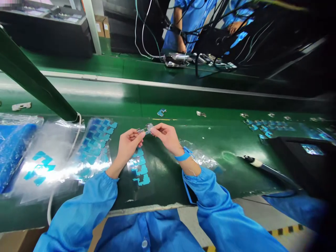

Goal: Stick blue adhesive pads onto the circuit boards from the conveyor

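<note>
Between my two hands is a small silvery flat part, shaped somewhat like a phone's circuit board or bracket; its exact kind is too small to make out. My left hand pinches its left end with thumb and fingers. The right end is gripped by my right hand, which wears a blue wrist strap. Just below my left hand lies a transparent sheet with turquoise die-cut stickers. A crumpled transparent plastic bag rests beside my right wrist.
More sticker sheets and a blue plastic-wrapped pack lie left. Small parts sit ahead, including a blue piece and a metal piece. A green post slants at left. A black box stands right; people work opposite.
</note>
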Available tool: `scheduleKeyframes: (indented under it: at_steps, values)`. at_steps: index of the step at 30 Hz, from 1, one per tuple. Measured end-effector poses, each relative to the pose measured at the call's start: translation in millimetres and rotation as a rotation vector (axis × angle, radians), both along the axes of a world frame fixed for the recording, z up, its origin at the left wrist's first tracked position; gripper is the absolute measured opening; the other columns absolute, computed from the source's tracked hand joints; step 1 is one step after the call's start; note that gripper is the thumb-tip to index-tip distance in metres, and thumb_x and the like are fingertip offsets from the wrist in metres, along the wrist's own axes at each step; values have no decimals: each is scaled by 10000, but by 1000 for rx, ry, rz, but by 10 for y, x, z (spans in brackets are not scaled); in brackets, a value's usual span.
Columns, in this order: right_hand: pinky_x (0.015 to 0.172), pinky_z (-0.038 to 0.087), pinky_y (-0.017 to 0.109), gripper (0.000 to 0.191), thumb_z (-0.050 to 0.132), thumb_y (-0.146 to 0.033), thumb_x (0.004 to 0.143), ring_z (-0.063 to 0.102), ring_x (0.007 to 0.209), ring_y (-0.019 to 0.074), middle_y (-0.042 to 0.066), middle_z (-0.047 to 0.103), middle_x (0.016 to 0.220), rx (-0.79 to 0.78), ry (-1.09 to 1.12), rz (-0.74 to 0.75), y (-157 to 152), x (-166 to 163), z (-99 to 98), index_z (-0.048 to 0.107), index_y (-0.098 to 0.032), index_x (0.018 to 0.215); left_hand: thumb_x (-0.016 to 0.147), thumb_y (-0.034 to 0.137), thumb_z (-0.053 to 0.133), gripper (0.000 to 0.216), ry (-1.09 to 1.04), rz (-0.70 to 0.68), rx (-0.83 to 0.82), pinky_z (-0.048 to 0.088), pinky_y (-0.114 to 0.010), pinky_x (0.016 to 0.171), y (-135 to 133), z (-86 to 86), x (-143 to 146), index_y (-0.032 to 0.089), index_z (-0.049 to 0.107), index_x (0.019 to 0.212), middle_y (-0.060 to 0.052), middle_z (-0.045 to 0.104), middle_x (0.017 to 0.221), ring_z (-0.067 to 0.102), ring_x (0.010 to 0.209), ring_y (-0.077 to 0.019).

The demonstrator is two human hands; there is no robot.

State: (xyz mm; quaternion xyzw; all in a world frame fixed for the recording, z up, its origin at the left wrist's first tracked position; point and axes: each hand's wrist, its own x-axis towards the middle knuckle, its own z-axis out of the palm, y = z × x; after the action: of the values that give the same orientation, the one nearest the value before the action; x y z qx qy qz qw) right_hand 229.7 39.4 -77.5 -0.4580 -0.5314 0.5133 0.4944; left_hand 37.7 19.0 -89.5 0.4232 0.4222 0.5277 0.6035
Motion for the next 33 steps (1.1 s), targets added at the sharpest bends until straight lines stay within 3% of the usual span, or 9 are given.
scheduleKeyframes:
  at_steps: [5,9,13,16,22,26,29,31,33]
  values:
    - [793,563,352,525,891,-704,912,663,820,190,51,768,974,-54,21,60,-139,-174,-124,743,-220,1050,891,560,925,402,-137,141,3,540,-229,739,27,17,-14,198,866,1054,-34,799,928,688,812,-116]
    - [1049,577,484,608,781,-633,1056,698,1193,294,143,746,1385,262,-493,270,-426,-88,-50,648,-219,1480,864,406,954,272,-340,176,-2,603,-257,955,216,34,-195,187,878,1006,-79,845,1218,760,1081,-160]
    - [1268,463,599,681,671,-596,1144,505,1606,374,179,548,1735,488,-924,637,-888,69,-31,529,-199,1678,969,366,862,335,-416,209,-94,612,-348,1121,318,-8,-315,200,838,1259,-94,847,1224,775,1268,-226]
    - [1306,417,640,740,680,-573,1140,393,1700,397,160,431,1826,551,-1101,674,-1153,102,-155,488,-185,1740,1059,421,782,439,-469,122,-219,632,-405,1145,228,-26,-226,280,749,1474,-60,840,1212,791,1255,-235]
    - [1192,472,529,415,642,-366,1187,599,1540,327,101,646,1667,737,-1125,511,-1192,57,-355,681,-238,1580,1098,340,711,506,-443,-98,-330,685,-466,1078,-1,-57,28,283,647,1597,-89,831,1320,817,1122,-233]
    - [1064,493,457,444,687,-190,1154,739,1275,275,106,777,1484,970,-1094,386,-1246,71,-106,648,-200,1596,1021,183,748,610,-364,-167,-296,694,-407,988,-25,-112,73,180,600,1613,-166,823,1324,804,1010,-200]
    - [1028,517,474,463,531,-87,1170,749,1252,275,109,799,1437,1083,-1055,474,-1351,240,181,647,-194,1605,1017,173,737,622,-367,-242,-297,682,-377,957,-1,-159,77,136,580,1618,-230,782,1409,795,987,-187]
    - [934,562,477,532,596,-137,1155,778,1146,268,94,847,1271,1089,-997,470,-1341,435,294,618,-277,1667,1000,196,760,673,-365,-247,-299,664,-346,932,23,-185,68,151,570,1644,-224,790,1384,788,969,-180]
    - [726,561,448,615,743,-245,1102,750,835,238,58,824,978,1013,-902,337,-1203,618,285,610,-435,1671,974,234,784,760,-352,-241,-272,623,-284,839,35,-191,51,184,540,1692,-183,821,1279,779,939,-176]
